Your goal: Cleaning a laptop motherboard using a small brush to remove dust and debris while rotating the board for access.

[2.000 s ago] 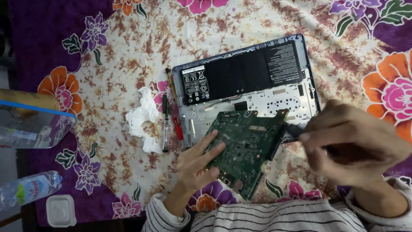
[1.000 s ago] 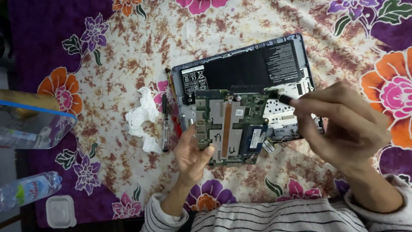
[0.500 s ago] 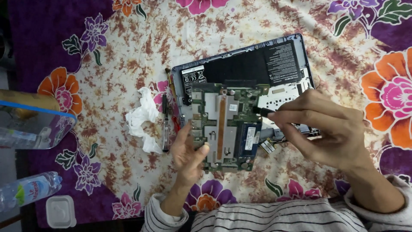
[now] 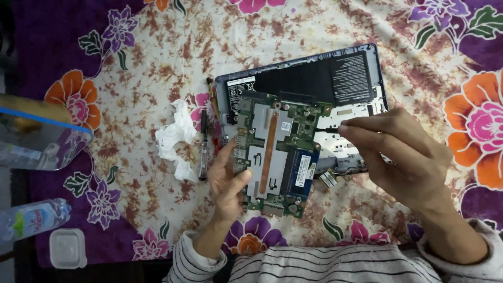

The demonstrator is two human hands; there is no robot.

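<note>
Green circuit board (image 4: 277,152) lies loose over open laptop shell (image 4: 361,73), unseated. Left hand (image 4: 228,181) pinches board's left edge. Right hand (image 4: 403,157) closed on thin black tool (image 4: 327,129), tip at board's right edge. Seating and fastening remain.

Soft, even, fairly dim light from above; no hard shadows, only faint shading under the left hand (image 4: 226,181) and right hand (image 4: 403,157). Mild glare on the copper strip of the green circuit board (image 4: 277,152). Dark, murky at the left edge and corners. Plastic container (image 4: 36,141) at the left blurred, out of focus. Slight softness overall, colours a little washed over the floral cloth (image 4: 131,78). Little edge distortion.
</note>
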